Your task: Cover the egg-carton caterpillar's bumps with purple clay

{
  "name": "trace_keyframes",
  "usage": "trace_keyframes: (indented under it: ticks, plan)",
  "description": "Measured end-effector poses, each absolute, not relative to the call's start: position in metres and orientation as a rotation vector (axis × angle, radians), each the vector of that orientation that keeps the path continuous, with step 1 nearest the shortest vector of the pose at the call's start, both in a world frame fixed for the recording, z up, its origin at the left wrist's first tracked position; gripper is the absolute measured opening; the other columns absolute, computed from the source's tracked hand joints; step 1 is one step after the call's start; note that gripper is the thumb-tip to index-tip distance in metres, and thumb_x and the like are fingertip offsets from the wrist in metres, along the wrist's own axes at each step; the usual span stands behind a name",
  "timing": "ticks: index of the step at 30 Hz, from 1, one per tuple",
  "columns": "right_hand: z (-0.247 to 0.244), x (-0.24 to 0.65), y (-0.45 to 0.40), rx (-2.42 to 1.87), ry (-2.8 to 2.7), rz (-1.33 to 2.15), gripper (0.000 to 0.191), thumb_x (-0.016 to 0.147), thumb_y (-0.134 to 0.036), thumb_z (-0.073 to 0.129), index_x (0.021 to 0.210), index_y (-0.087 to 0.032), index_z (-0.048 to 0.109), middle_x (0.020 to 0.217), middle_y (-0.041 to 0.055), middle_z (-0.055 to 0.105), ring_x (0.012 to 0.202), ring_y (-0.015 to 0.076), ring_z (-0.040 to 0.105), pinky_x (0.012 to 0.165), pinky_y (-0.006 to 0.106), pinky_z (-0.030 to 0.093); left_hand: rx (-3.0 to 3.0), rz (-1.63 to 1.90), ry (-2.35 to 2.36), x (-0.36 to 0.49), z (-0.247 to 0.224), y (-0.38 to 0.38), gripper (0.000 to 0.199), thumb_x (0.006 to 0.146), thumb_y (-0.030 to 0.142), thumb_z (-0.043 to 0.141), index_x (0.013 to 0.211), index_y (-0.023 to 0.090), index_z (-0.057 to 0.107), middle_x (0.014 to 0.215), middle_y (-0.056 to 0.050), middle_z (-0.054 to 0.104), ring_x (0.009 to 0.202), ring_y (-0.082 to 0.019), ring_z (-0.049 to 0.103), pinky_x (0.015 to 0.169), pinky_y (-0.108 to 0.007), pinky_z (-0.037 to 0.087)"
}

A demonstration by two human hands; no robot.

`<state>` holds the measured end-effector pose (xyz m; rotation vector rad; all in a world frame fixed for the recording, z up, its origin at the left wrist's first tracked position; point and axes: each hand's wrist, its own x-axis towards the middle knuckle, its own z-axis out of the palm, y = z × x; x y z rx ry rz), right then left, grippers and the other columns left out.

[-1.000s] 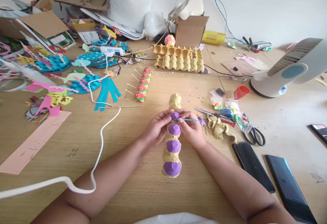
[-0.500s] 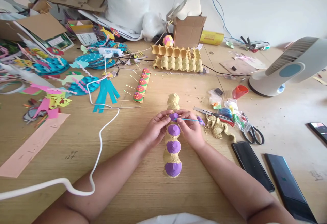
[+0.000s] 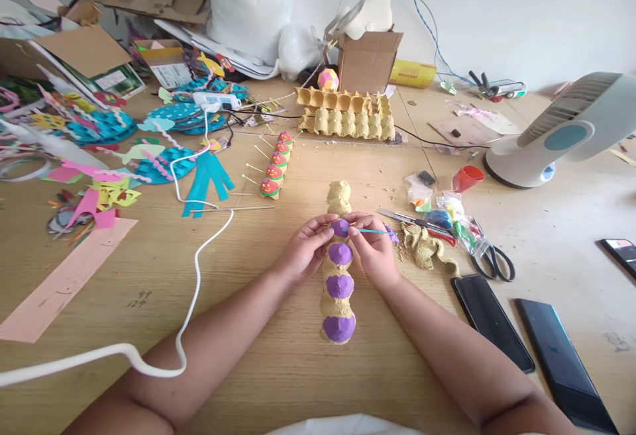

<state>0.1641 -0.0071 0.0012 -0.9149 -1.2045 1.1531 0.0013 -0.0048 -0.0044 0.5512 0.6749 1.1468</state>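
Wood-grain table (image 3: 278,379) against a white wall (image 3: 507,11), craft clutter around the work. Landmark = egg-carton strip (image 3: 340,268), centred in front of the person.

Strip's long axis runs near-far, roughly in line with the view. Four purple clay caps (image 3: 339,329) on it; far end is bare pulp. Can't tell if its underside rests on the table.

Hands flank the strip, one per side, both at the farthest purple cap. Left hand (image 3: 304,246) is on the strip's left, fingertips gripping it at that cap. Right hand (image 3: 375,249) is on its right, thumb and finger pinching a thin blue modelling tool (image 3: 370,230). Tool lies crosswise to the strip, tip at the cap's right side. Neither hand is clearly nearer; both reach past the three nearer caps.

Right of strip: purple clay lump (image 3: 392,235), torn carton scraps (image 3: 422,249), utility knife (image 3: 405,216), black-handled scissors (image 3: 497,263) farther out. Beyond it, to the left: red-green caterpillar strip (image 3: 275,169).
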Motion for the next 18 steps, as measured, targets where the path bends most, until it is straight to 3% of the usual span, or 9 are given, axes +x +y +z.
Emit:
trace_keyframes:
  ticks: [12, 18]
  plan:
    - [0.0039, 0.165, -0.0074, -0.886, -1.18, 1.199, 0.03, 0.091, -0.049, 0.08, 0.086, -0.026, 0.061, 0.12, 0.0073, 0.078, 0.116, 0.0269, 0.071, 0.105, 0.046, 0.054, 0.491, 1.099, 0.673, -0.0052, -0.0097, -0.0012, 0.034, 0.077, 0.03, 0.093, 0.108, 0.029, 0.082, 0.106, -0.002, 0.083, 0.076, -0.015, 0.071, 0.067, -0.027, 0.052]
    - [0.005, 0.1651, -0.0093, -0.896, -1.259, 1.132, 0.029, 0.092, -0.049, 0.079, 0.085, -0.025, 0.063, 0.118, 0.0081, 0.074, 0.119, 0.0276, 0.067, 0.108, 0.047, 0.051, 0.521, 1.1, 0.683, -0.0036, -0.0111, -0.0033, 0.034, 0.077, 0.033, 0.093, 0.11, 0.031, 0.083, 0.111, -0.002, 0.083, 0.084, -0.017, 0.074, 0.072, -0.029, 0.054]
